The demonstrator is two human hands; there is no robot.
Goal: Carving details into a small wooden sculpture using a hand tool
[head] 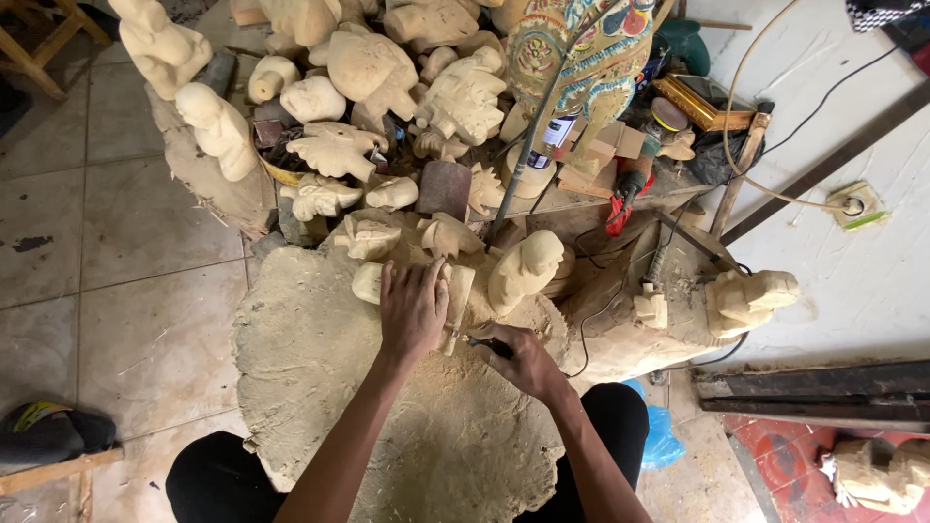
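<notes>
The floor is laid with large pale grey square tiles (126, 242), dusty and scuffed, with a section of red tiles (775, 465) at the lower right. A white painted wall surface (862, 271) occupies the right side, crossed by a dark diagonal strip (823, 169). A light wooden stool frame (39, 44) stands at the upper left; illumination is even daylight.

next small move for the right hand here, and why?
Probably a short, shallow stroke of the tool into the pale wooden piece. The left hand presses flat on that piece, pinning it to the big chip-covered stump, and the right hand grips a thin dark tool pointed at its lower edge. The tip itself is hidden.
</notes>
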